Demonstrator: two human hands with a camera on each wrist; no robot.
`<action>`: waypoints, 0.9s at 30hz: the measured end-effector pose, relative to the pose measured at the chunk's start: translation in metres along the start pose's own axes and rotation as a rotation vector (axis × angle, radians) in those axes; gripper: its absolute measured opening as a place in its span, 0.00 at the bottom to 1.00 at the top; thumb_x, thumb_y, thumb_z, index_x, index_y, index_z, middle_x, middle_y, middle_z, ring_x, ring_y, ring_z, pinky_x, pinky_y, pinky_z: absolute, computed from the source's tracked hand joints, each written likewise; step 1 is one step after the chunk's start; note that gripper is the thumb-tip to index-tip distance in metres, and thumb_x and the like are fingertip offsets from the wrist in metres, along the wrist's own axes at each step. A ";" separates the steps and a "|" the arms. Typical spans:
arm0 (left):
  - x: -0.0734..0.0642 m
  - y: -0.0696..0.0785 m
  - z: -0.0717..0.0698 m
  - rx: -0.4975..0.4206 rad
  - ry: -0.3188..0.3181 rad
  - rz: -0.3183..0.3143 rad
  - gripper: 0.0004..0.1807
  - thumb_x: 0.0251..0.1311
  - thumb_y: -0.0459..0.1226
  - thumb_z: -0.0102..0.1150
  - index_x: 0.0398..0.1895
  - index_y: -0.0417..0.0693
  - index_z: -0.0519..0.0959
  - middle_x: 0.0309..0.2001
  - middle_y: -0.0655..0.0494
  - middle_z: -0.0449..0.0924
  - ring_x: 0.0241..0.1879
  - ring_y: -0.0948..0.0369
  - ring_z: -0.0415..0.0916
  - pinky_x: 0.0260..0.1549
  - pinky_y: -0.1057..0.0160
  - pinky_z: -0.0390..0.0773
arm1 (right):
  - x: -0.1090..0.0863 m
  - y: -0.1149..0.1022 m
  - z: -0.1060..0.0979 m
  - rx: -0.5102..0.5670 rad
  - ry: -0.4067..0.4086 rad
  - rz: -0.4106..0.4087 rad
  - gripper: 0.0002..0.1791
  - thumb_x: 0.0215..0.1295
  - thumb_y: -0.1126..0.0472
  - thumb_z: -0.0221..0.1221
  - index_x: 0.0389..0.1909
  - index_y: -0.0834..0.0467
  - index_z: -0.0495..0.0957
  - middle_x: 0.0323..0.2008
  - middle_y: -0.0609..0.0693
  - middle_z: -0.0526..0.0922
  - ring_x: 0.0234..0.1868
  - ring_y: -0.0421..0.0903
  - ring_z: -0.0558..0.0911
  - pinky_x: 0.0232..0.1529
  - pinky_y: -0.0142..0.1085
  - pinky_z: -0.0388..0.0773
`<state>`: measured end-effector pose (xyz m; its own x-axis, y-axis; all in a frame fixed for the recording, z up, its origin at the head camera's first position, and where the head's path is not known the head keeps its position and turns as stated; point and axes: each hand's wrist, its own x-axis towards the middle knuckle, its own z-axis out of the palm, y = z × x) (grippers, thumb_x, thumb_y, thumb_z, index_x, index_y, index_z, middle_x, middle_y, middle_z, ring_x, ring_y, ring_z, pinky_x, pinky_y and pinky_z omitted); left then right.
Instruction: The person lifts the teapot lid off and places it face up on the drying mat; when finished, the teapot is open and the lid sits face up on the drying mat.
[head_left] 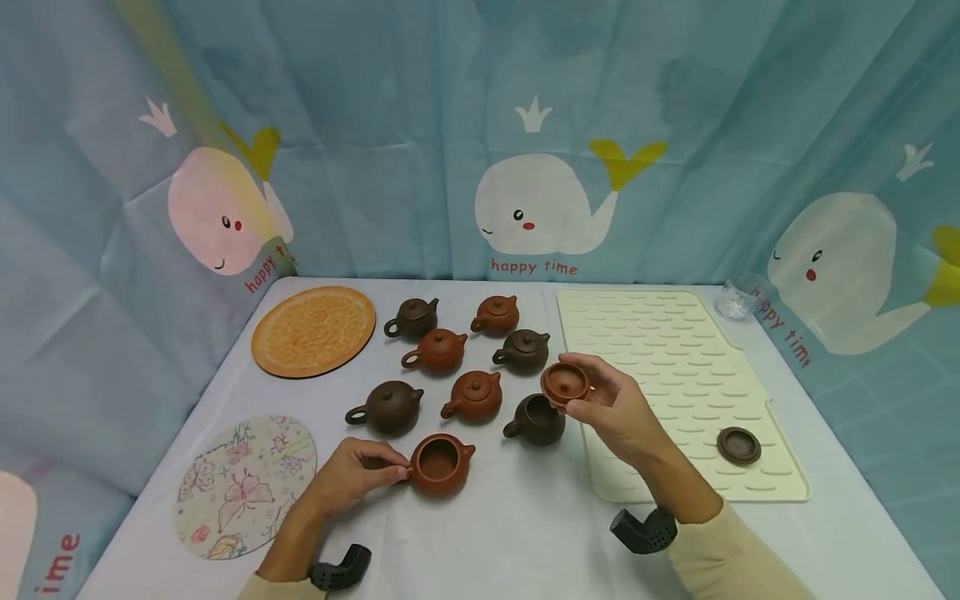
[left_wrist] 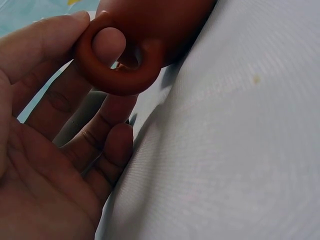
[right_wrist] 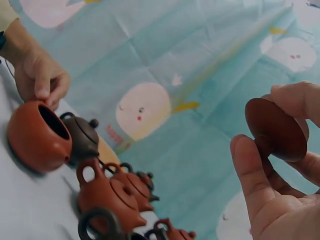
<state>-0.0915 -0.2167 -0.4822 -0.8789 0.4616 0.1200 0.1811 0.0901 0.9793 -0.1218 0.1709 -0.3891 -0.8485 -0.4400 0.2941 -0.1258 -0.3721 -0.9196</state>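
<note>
A reddish-brown teapot (head_left: 439, 467) without its lid stands on the white cloth, its dark inside showing. My left hand (head_left: 358, 477) pinches its ring handle (left_wrist: 120, 82) between thumb and fingers. Up in the air, my right hand (head_left: 617, 408) holds a reddish-brown teapot lid (head_left: 566, 384), underside facing the head camera; the right wrist view shows the lid's disc (right_wrist: 277, 129) and knob between thumb and fingers. Just below that lid stands a dark teapot (head_left: 538, 421), also uncovered. A dark lid (head_left: 738, 446) lies upside down on the cream mat.
Several lidded teapots, among them a red one (head_left: 476, 396) and a dark one (head_left: 388, 408), stand behind my hands. The cream ridged mat (head_left: 637, 333) lies right. Two round mats, orange (head_left: 313, 332) and floral (head_left: 243, 487), lie left. A clear cup (head_left: 735, 300) stands far right.
</note>
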 end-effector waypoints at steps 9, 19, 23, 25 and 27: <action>-0.001 -0.001 -0.001 0.000 0.002 0.008 0.06 0.57 0.28 0.65 0.36 0.32 0.84 0.33 0.44 0.84 0.34 0.60 0.81 0.34 0.65 0.79 | -0.023 -0.005 -0.026 -0.062 0.094 -0.108 0.29 0.59 0.84 0.53 0.64 0.72 0.64 0.57 0.65 0.67 0.54 0.53 0.77 0.51 0.42 0.75; 0.000 -0.002 -0.001 0.017 -0.002 -0.001 0.06 0.57 0.29 0.66 0.37 0.34 0.85 0.34 0.45 0.84 0.35 0.59 0.80 0.35 0.65 0.79 | -0.061 -0.004 -0.065 -0.280 0.207 -0.064 0.31 0.57 0.83 0.57 0.63 0.73 0.62 0.57 0.59 0.68 0.52 0.46 0.77 0.44 0.35 0.78; 0.000 -0.001 0.000 0.025 0.005 -0.012 0.06 0.57 0.29 0.66 0.37 0.34 0.85 0.33 0.46 0.84 0.35 0.59 0.80 0.35 0.64 0.79 | -0.075 -0.003 -0.075 -0.385 0.287 -0.036 0.31 0.56 0.84 0.58 0.62 0.74 0.63 0.56 0.54 0.73 0.50 0.44 0.78 0.42 0.32 0.78; 0.000 0.000 0.000 0.029 0.007 -0.015 0.06 0.57 0.29 0.66 0.37 0.34 0.85 0.33 0.46 0.84 0.35 0.58 0.80 0.36 0.64 0.79 | -0.080 -0.002 -0.079 -0.429 0.320 -0.023 0.31 0.57 0.83 0.58 0.62 0.74 0.63 0.55 0.52 0.74 0.50 0.43 0.78 0.42 0.32 0.78; 0.000 0.001 0.000 0.031 0.009 -0.020 0.06 0.57 0.29 0.66 0.37 0.35 0.85 0.34 0.46 0.85 0.35 0.58 0.80 0.36 0.64 0.79 | -0.085 -0.001 -0.083 -0.458 0.339 -0.015 0.31 0.57 0.83 0.59 0.63 0.73 0.64 0.55 0.51 0.75 0.50 0.42 0.78 0.42 0.31 0.78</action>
<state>-0.0911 -0.2171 -0.4813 -0.8865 0.4512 0.1023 0.1769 0.1263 0.9761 -0.0923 0.2761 -0.4349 -0.9530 -0.1222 0.2773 -0.2849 0.0494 -0.9573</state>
